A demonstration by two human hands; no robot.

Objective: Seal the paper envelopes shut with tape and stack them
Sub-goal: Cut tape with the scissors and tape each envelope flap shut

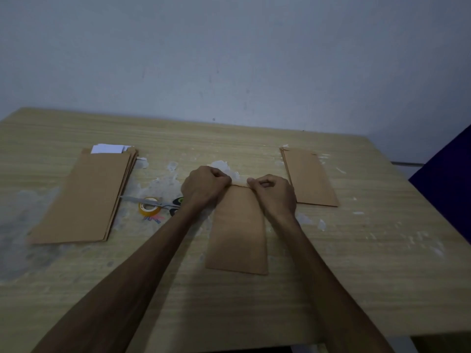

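Head view: a long brown paper envelope (238, 230) is laid flat at the middle of a light wood-grain table (356, 276), its length running from near to far. Its far edge is pinched at 2 corners: the left corner by the curled fingers of the left hand (204, 186), the right corner by the curled fingers of the right hand (274, 191). Whether tape is held between the fingers cannot be told.

At the left, a stack of brown envelopes with white paper showing at the far end (84, 197) is seen. At the far right, a smaller stack of brown envelopes (309, 178) is lying just beside the right hand. Between the left stack and the left forearm, a yellow roll of clear tape (149, 206) is found, with metal scissors (153, 202) lying across it. White scraps (219, 164) are scattered on the table beyond the hands.
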